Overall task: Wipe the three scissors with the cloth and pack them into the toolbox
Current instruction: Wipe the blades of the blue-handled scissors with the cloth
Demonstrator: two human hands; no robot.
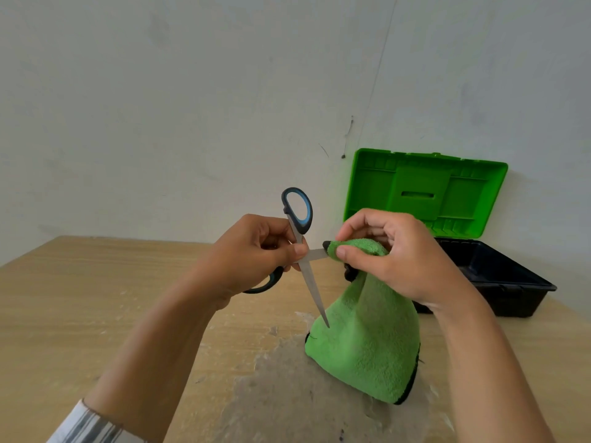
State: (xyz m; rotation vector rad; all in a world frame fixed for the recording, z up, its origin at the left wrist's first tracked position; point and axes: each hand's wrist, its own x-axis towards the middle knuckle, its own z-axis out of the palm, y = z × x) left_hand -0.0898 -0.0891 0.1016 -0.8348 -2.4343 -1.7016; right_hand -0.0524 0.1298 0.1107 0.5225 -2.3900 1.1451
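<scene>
— Nearest: striped white-and-grey fabric sleeve (86,423), bottom left. Scissors?
— Steel-bladed scissors with black-and-blue plastic loop handles (309,276), held up above the pale, scuffed wooden table (96,298), blades spread wide. Pinched near the pivot by the left hand (252,254), fingers curled.
— Cloth?
— Fluffy green microfibre cloth with black edging (364,346), hanging cone-shaped, bunched over the sideways blade's tip, pinched there by the right hand (393,254).
— Toolbox?
— Plastic toolbox with ribbed green lid and black tub (425,193), open, behind the right hand, against the wall.
</scene>
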